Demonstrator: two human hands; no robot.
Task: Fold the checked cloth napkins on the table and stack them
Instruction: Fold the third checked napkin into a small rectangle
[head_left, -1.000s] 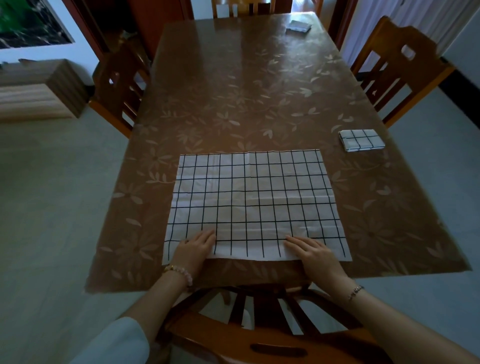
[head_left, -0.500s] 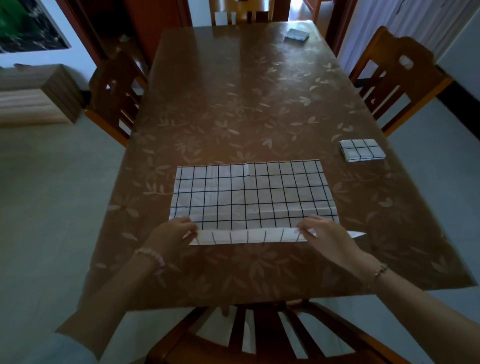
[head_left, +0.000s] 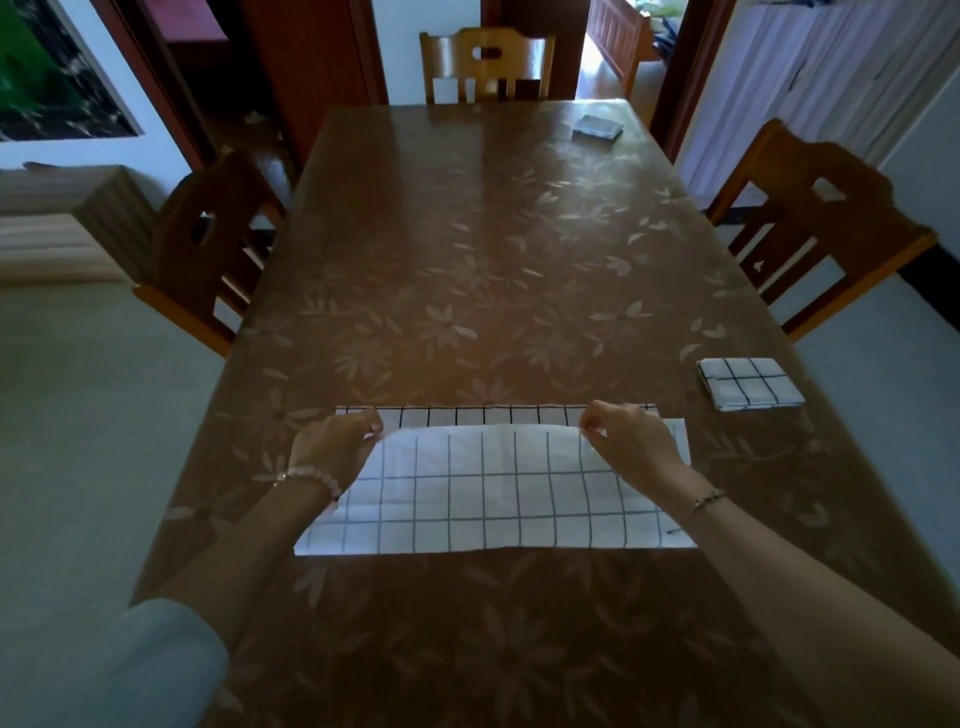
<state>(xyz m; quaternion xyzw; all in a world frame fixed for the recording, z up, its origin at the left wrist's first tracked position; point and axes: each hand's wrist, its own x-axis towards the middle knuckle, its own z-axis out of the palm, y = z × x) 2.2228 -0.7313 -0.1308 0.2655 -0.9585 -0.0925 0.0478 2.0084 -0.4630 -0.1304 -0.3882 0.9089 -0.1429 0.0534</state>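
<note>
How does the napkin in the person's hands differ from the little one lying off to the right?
The large napkin is only half folded, a wide strip; the small napkin is folded down to a compact block. The large napkin is pinched by the left hand and right hand; the small napkin lies untouched to its right. Both are white with dark checks.

No text, label, brand or number can be read anywhere in view. The small flat packet (head_left: 597, 126) at the far end of the bench (head_left: 467, 234) is too small and blurred to show any print.
</note>
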